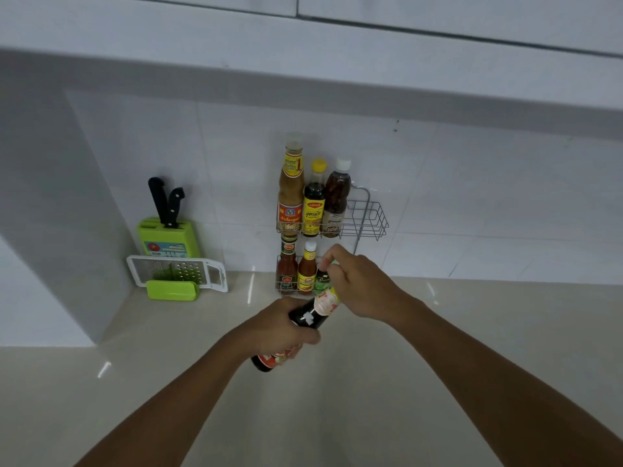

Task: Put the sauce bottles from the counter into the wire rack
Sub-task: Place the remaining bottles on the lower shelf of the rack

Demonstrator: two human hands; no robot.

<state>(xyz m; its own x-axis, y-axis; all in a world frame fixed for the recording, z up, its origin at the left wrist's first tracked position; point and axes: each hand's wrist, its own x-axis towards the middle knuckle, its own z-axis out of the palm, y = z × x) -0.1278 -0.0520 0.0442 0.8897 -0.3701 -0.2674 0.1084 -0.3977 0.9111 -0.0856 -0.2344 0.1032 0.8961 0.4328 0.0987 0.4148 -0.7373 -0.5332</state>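
Note:
A two-tier wire rack (371, 217) hangs on the tiled wall. Its upper shelf holds three sauce bottles (313, 203); the right part of that shelf is bare. On the lower shelf stand a red sauce bottle (287, 264) and an orange one (306, 269). My right hand (357, 284) grips the top of a dark green-labelled bottle (323, 280) at the lower shelf, beside the orange bottle. My left hand (286, 328) holds a dark bottle with a red label (303, 318), tilted above the counter, neck pointing toward the rack.
A green knife block (165, 237) with two black-handled knives stands at the back left. A white grater (178, 271) in a green holder leans in front of it. The beige counter (472, 332) runs under the rack. A white cabinet underside hangs overhead.

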